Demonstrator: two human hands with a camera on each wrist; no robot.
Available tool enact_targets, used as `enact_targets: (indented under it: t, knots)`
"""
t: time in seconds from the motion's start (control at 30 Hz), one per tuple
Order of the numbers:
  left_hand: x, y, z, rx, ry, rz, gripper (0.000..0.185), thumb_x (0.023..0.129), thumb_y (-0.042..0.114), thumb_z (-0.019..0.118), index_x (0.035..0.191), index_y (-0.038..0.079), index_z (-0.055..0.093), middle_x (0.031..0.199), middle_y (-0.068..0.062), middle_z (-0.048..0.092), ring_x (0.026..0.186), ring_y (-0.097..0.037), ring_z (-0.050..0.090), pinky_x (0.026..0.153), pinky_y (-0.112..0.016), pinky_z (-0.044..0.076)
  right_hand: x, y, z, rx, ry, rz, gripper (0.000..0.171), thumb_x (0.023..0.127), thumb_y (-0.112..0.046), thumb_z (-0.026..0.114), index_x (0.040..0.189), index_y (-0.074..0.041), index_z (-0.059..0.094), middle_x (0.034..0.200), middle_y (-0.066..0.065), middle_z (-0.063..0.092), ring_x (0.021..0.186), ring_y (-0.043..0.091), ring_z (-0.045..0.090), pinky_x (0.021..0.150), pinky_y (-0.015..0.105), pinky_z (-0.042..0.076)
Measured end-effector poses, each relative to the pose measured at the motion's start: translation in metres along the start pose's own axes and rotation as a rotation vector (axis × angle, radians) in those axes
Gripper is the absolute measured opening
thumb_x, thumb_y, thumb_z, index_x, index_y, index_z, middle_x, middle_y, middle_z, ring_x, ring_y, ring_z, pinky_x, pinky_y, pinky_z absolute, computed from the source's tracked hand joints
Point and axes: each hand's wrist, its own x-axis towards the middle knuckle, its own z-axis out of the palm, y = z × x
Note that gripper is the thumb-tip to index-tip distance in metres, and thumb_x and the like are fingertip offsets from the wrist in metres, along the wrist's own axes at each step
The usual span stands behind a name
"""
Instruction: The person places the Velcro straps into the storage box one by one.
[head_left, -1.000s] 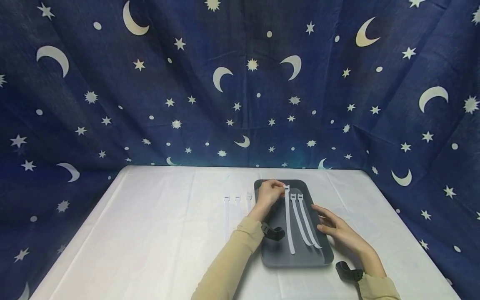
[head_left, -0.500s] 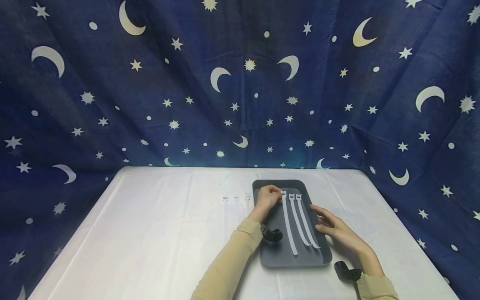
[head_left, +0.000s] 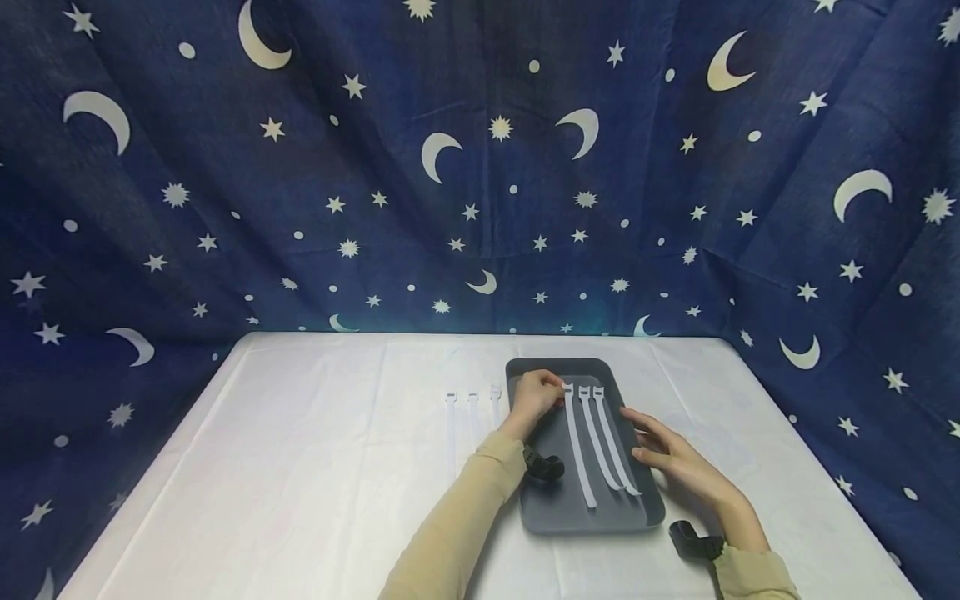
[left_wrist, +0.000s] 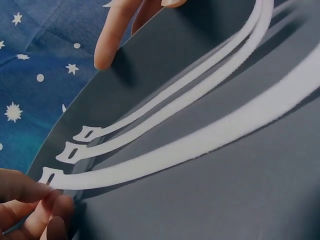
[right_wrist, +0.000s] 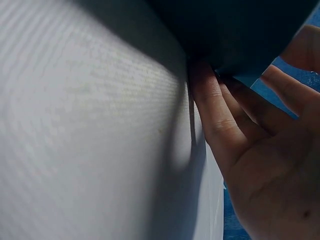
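Observation:
My left hand (head_left: pixel 537 395) pinches the slotted head of a white hook-and-loop cable tie (head_left: pixel 580 454) between thumb and fingertips. That tie stretches lengthwise through the grey tray (head_left: pixel 540 521). Just right of it, two more white cable ties (left_wrist: pixel 150 107) lie side by side in the tray, heads at the far end and tails curving up at the near end. My right hand (head_left: pixel 686 467) stands at the tray's right side, its fingers (right_wrist: pixel 215 110) extended against the outer wall and its thumb at the rim.
Left of the tray, several similar white ties (head_left: pixel 451 425) lie in a row on the white-covered table (head_left: pixel 300 467), partly behind my left forearm. A dark blue curtain (head_left: pixel 360 167) with moons and stars hangs behind the table.
My left hand has brought the pinched tie's head slightly lower and nearer, level with the other two heads. It is nearly still over the last half second. The right hand stays at the tray.

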Motion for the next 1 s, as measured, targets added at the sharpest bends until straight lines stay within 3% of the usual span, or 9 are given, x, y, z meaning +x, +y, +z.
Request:
enact_targets:
  t: [0.2, 0.43, 0.6, 0.9, 1.0]
  knots:
    - [0.0004, 0.0011, -0.0008, 0.014, -0.001, -0.008, 0.007, 0.084, 0.001, 0.064, 0.088, 0.001, 0.069, 0.075, -0.009, 0.069, 0.059, -0.009, 0.062, 0.053, -0.017, 0.047, -0.0004, -0.0012, -0.0006, 0.001, 0.0, -0.004, 0.062, 0.095, -0.024, 0.057, 0.149, -0.01, 0.031, 0.153, 0.023, 0.033, 0.132, 0.05, 0.04, 0.103, 0.04, 0.039]
    - [0.001, 0.0006, -0.0017, 0.044, 0.001, -0.02, 0.008, 0.082, -0.001, 0.063, 0.087, 0.001, 0.069, 0.074, -0.009, 0.069, 0.059, -0.011, 0.063, 0.053, -0.017, 0.048, -0.0006, -0.0015, -0.0005, 0.012, -0.003, -0.003, 0.062, 0.095, -0.023, 0.057, 0.15, -0.011, 0.031, 0.154, 0.022, 0.031, 0.134, 0.05, 0.039, 0.102, 0.031, 0.039]
    - [0.0009, -0.0005, -0.0017, 0.044, -0.004, -0.024, 0.008, 0.08, -0.001, 0.064, 0.087, 0.001, 0.069, 0.072, -0.008, 0.068, 0.057, -0.009, 0.061, 0.053, -0.017, 0.048, 0.0, -0.0015, 0.0, -0.001, 0.0, -0.001, 0.062, 0.095, -0.024, 0.057, 0.15, -0.01, 0.031, 0.153, 0.023, 0.032, 0.133, 0.051, 0.039, 0.105, 0.047, 0.039]
    - [0.0017, -0.0003, -0.0014, 0.049, -0.003, -0.027, 0.006, 0.081, -0.001, 0.064, 0.084, 0.001, 0.069, 0.071, -0.007, 0.068, 0.056, -0.008, 0.061, 0.053, -0.018, 0.047, 0.0001, -0.002, 0.0002, 0.002, 0.0, -0.003, 0.063, 0.095, -0.024, 0.057, 0.15, -0.01, 0.03, 0.154, 0.023, 0.031, 0.133, 0.051, 0.039, 0.105, 0.055, 0.036]
    - [0.001, -0.0005, -0.0017, 0.046, -0.003, -0.029, 0.006, 0.081, -0.001, 0.064, 0.084, 0.001, 0.069, 0.072, -0.007, 0.068, 0.057, -0.008, 0.061, 0.053, -0.018, 0.048, 0.0, -0.0013, 0.0005, 0.0, -0.002, -0.006, 0.062, 0.095, -0.024, 0.057, 0.15, -0.009, 0.03, 0.153, 0.024, 0.032, 0.132, 0.05, 0.04, 0.104, 0.044, 0.039]
